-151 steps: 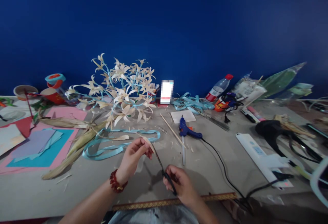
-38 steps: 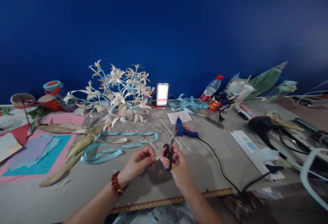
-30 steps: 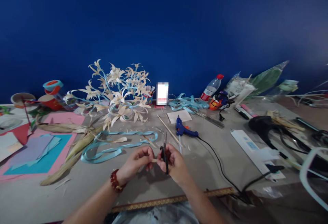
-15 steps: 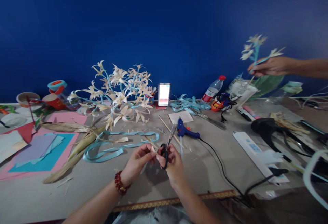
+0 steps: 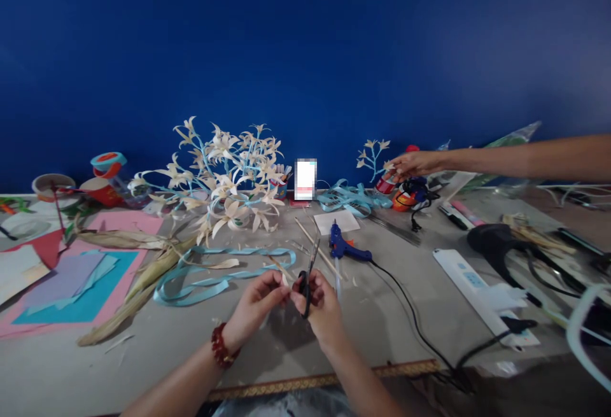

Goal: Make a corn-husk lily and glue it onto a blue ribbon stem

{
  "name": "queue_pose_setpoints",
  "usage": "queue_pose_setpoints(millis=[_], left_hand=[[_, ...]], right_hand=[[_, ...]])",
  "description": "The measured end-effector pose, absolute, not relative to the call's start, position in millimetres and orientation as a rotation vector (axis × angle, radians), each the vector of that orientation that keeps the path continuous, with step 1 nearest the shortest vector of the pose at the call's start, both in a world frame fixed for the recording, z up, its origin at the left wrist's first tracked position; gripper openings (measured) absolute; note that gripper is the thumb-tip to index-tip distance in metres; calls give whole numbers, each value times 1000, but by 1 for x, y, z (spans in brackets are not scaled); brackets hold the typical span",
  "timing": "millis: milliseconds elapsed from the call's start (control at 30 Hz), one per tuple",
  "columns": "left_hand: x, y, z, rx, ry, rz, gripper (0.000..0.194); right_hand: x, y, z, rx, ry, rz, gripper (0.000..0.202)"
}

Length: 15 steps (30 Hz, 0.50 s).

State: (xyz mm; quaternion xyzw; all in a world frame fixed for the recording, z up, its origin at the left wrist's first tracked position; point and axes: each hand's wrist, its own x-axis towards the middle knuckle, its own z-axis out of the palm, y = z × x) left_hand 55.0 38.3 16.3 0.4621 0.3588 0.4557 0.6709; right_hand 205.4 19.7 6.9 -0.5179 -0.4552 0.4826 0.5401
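Note:
Near the front middle of the table, my left hand [image 5: 261, 297], with a red beaded bracelet at its wrist, pinches a small pale husk piece [image 5: 286, 280]. My right hand [image 5: 321, 302] is closed on black-handled scissors [image 5: 306, 283], whose blades point up and away. The fingertips of both hands nearly meet at the husk piece. Beyond them lie thin sticks [image 5: 317, 245] and a blue glue gun [image 5: 348, 246]. A light blue ribbon [image 5: 191, 296] loops to the left of my left hand.
Pale husk flowers [image 5: 229, 175] stand at the back left. Another person's hand [image 5: 415, 163] reaches in from the right, by a small flower stem [image 5: 373, 157] and a bottle. Coloured paper [image 5: 105, 296] and dry husks [image 5: 138, 283] lie left; a power strip [image 5: 472, 283] and cords lie right.
The other person's hand has moved left and down with the flower stem, from above the right side to beside the bottle. My scissors' blades have drawn closer together.

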Motion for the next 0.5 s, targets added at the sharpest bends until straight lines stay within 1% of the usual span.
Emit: queue_pose_setpoints(millis=[200,333,500], left_hand=[[53,40,15,1040,784,1040,21],[51,41,13,1028,770,1052,18],[48,43,15,999,741,1100,14]], right_hand=[[206,19,8,-1239,-1101,1167,21],[208,19,7,-1170,-1071,1223,24],[216,12,8,-1210,-1091,1343,29]])
